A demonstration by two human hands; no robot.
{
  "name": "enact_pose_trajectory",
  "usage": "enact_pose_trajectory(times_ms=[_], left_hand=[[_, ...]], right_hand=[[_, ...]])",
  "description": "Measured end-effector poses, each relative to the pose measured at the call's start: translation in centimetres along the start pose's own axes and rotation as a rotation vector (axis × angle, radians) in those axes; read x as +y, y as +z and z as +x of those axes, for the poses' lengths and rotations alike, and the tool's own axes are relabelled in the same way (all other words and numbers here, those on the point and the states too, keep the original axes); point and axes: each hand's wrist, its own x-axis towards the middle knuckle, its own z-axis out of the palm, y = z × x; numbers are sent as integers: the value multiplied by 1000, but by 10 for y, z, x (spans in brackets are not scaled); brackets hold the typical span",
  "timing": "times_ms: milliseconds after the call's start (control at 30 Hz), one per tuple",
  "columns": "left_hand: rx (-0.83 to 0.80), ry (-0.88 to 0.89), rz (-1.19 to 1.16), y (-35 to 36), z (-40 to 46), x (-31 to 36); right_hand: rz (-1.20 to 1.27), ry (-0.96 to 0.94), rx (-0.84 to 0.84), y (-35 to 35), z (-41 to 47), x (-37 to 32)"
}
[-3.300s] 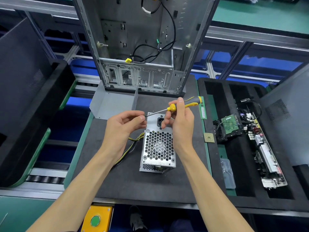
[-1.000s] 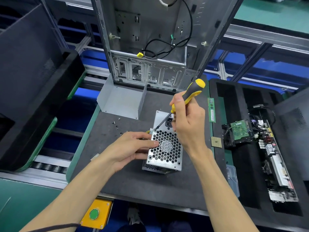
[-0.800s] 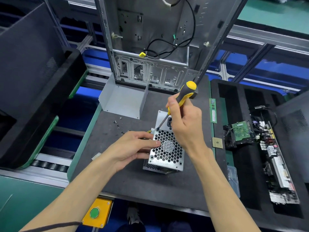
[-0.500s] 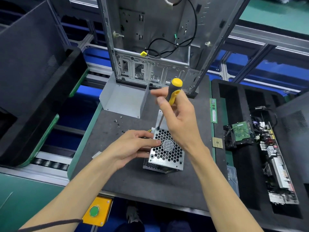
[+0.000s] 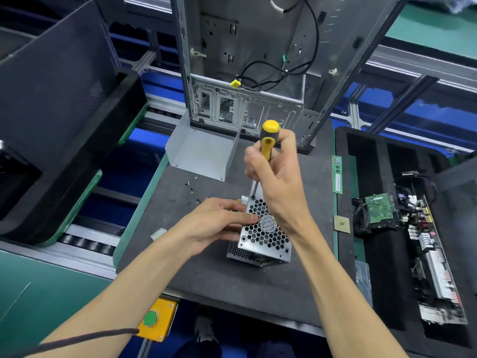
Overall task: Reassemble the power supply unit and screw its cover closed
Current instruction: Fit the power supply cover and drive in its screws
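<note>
Power supply unit (image 5: 267,237) ran lengthwise away under my hands; my left hand (image 5: 219,223) pressed it flat while my right hand (image 5: 280,187) gripped the screwdriver (image 5: 268,140) upright just beyond.

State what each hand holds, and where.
Right hand grips the screwdriver by its handle; left hand presses the power supply unit at its left edge.

Assembly-line workstation. A grey work mat (image 5: 232,280) lies at centre; a green surface (image 5: 38,293) and a roller conveyor (image 5: 85,245) lie to its left, aluminium rails (image 5: 402,55) over blue panels (image 5: 438,112) behind. A yellow box with green button (image 5: 154,319) sits below its front edge.
</note>
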Motion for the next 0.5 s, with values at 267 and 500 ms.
enact_pose_trajectory(times_ms=[267, 500], left_hand=[[0, 5, 9, 0, 0, -1], [22, -7, 15, 1, 0, -2]], right_hand=[[45, 3, 13, 1, -5, -5], [55, -54, -7, -2, -4, -17]])
